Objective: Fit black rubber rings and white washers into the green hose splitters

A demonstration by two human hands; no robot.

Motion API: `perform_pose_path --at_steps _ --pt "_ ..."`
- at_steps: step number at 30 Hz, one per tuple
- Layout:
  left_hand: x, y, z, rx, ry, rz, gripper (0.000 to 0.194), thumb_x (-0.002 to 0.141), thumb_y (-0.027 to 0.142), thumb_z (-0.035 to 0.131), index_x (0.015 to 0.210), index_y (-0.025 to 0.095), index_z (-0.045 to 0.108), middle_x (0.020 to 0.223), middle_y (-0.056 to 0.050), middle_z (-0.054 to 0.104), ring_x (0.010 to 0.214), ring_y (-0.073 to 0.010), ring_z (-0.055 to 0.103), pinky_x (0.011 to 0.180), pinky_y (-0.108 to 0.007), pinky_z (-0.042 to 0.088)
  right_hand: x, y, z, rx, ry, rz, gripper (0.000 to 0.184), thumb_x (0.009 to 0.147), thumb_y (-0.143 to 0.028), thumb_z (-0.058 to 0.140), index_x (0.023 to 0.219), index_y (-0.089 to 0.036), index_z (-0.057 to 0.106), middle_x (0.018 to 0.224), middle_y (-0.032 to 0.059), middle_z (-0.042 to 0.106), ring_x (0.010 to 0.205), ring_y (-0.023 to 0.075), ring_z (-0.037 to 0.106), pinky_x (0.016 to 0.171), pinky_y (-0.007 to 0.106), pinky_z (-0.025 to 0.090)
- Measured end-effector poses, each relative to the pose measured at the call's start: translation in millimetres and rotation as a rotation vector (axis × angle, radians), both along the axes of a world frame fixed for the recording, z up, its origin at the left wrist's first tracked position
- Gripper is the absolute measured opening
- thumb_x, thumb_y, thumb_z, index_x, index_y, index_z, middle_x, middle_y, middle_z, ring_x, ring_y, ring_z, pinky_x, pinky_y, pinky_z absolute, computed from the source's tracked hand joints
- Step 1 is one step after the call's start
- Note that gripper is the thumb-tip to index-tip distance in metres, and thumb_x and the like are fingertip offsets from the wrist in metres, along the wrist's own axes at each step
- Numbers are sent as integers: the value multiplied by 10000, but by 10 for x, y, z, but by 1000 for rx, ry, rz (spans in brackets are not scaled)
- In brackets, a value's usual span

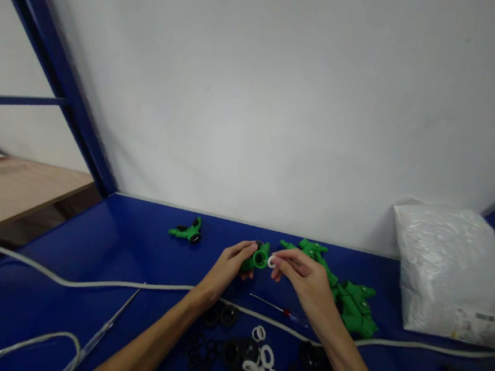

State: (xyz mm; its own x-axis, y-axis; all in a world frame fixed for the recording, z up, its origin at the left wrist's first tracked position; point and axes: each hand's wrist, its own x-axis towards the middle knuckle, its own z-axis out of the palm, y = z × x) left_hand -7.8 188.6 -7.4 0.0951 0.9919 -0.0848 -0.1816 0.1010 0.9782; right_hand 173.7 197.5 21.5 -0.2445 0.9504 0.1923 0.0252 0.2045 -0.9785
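Observation:
My left hand [237,258] grips a green plastic hose splitter [260,259], its round open socket facing me. Just right of that socket, my right hand [298,268] pinches a small white ring [271,261] between thumb and fingertips. A narrow gap seems to separate ring and socket. Below the hands lies a screwdriver [280,309] with a thin shaft. Nearer to me are several loose white rings [266,357] and black rings [232,351]. Another green splitter with black parts [189,232] rests farther left on the blue table.
Several green splitters [353,307] are heaped behind and beside my right forearm. A white plastic-wrapped package [452,272] stands at the right. One pale cable [104,283] crosses the blue table [140,228]; a long thin metal tool [107,326] lies at left. A white wall [258,105] rises behind.

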Motion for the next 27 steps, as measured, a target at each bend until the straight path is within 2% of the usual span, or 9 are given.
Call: perform_pose_path --at_steps 4,9,13,16,20,23,27 --pt "24 -25 24 -10 45 -9 563 846 562 658 1229 150 663 774 -14 653 622 -140 564 607 -264 432 30 -52 -108 -79 18 -37 293 792 -465 791 862 -188 725 672 20 715 644 183 667 680 328 529" --pt "65 -33 14 19 159 -14 566 858 554 645 1265 161 669 811 -30 682 664 -160 577 627 -277 454 -1 -103 -106 -121 69 -24 304 783 -466 796 845 -191 683 649 0 681 615 172 655 643 313 517" --pt "85 -49 36 29 203 -11 547 857 542 646 1252 167 688 951 -59 722 741 -181 608 651 -283 475 -66 -128 -96 -169 116 -50 356 705 -482 844 828 -206 653 719 -25 649 571 141 628 563 279 496" --pt "98 -65 74 11 200 4 553 859 522 652 1273 155 683 1073 -82 732 834 -200 629 687 -284 488 -92 -139 -109 -196 100 -61 361 728 -491 819 881 -213 647 771 -20 651 584 142 636 554 273 503" --pt "97 -67 102 2 170 23 558 858 506 658 1273 135 685 1134 -101 721 892 -212 635 712 -286 499 -108 -129 -155 -219 123 -67 406 740 -488 809 989 -224 627 859 -15 655 609 147 668 593 289 543" --pt "82 -62 105 15 172 13 559 868 513 638 1266 123 690 1150 -114 708 887 -215 636 714 -301 504 -119 -133 -174 -267 162 -18 450 770 -486 787 1088 -222 607 894 6 688 656 164 697 649 313 574" --pt "60 -69 116 44 246 -4 534 896 492 598 1282 133 688 1181 -110 704 1040 -250 641 895 -353 497 -122 -159 -161 -346 226 50 533 786 -473 778 1211 -217 582 926 30 730 735 188 729 744 351 593"
